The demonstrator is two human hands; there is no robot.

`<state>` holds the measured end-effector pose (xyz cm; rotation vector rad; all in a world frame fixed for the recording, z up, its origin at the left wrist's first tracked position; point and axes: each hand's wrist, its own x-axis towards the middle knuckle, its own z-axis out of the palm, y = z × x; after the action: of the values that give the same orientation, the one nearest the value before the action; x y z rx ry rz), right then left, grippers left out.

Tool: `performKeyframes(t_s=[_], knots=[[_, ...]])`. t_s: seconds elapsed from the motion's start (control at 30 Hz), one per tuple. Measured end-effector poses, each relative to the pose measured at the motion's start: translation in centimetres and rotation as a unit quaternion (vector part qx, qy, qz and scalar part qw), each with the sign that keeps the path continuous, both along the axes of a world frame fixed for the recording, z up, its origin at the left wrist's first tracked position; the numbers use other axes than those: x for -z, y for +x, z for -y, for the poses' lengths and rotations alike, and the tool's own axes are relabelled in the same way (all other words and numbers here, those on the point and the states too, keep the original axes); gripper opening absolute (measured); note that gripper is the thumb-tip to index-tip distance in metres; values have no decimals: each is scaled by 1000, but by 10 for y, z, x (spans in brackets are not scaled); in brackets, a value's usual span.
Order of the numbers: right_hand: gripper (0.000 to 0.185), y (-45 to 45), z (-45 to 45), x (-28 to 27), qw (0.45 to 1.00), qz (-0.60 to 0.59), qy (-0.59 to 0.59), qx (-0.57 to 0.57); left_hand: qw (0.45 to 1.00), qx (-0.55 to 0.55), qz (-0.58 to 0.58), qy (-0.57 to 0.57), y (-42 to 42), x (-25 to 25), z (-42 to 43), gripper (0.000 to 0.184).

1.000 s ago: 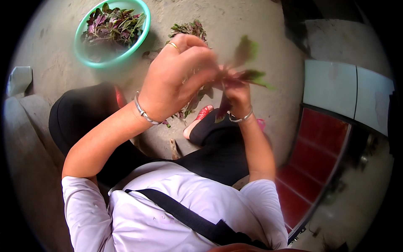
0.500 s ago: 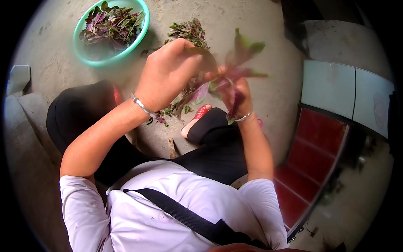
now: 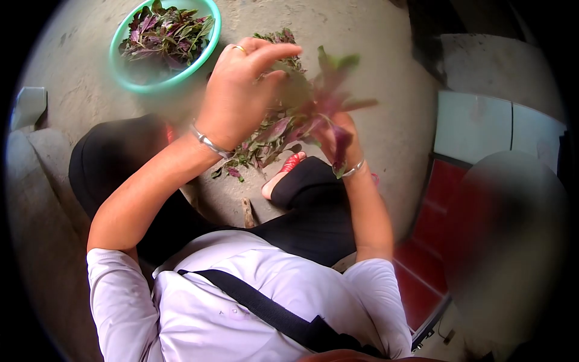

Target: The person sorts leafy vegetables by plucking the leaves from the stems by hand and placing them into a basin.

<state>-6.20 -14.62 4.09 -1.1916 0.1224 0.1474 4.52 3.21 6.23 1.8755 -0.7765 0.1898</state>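
Above the floor, my right hand (image 3: 345,136) is closed round a stem with purple and green leaves (image 3: 329,111), partly hidden behind them. Just left of those leaves is my left hand (image 3: 235,96), with a ring on one finger and its index finger and thumb apart. A blurred leaf is beside the thumb; I see nothing held in this hand. Beneath the hands, loose purple-green greens (image 3: 256,151) lie on the floor, partly covered by them. More leaves (image 3: 169,33) fill part of a turquoise basin (image 3: 114,57) at the upper left.
My dark-trousered legs are below the hands, with a red sandal (image 3: 292,161) showing. A small wood piece (image 3: 248,212) lies between them. At the right stand pale panels (image 3: 473,123) above a red tiled surface (image 3: 419,265). A large blurred greyish shape (image 3: 512,241) covers part of both.
My left hand has opened at the index finger and thumb and moved slightly away from the stem. The held leaves have shifted and turned. A blurred shape has appeared at the right.
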Motion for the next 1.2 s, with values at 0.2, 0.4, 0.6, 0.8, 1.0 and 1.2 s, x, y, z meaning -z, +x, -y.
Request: performKeyframes(t_s=[0.2,0.4,0.6,0.8,1.0,1.2], knots=[[28,2,-3,1,999,-52,8,1,993,93,42,54,-5,-3,1,21],[23,-1,-2,1,998,-46,-32,-26,990,99,-102,5,-1,13,4,16],[20,-1,-1,-1,997,-68,-30,-4,921,138,-362,-24,2,13,3,16],[20,-1,4,-3,996,-89,27,-18,898,119,-423,-34,7,17,3,18],[18,-3,8,3,995,-83,55,-3,917,50,-393,-50,25,38,-5,23],[14,-2,4,-3,993,-56,57,82,918,-36,-392,-46,13,43,-3,26]])
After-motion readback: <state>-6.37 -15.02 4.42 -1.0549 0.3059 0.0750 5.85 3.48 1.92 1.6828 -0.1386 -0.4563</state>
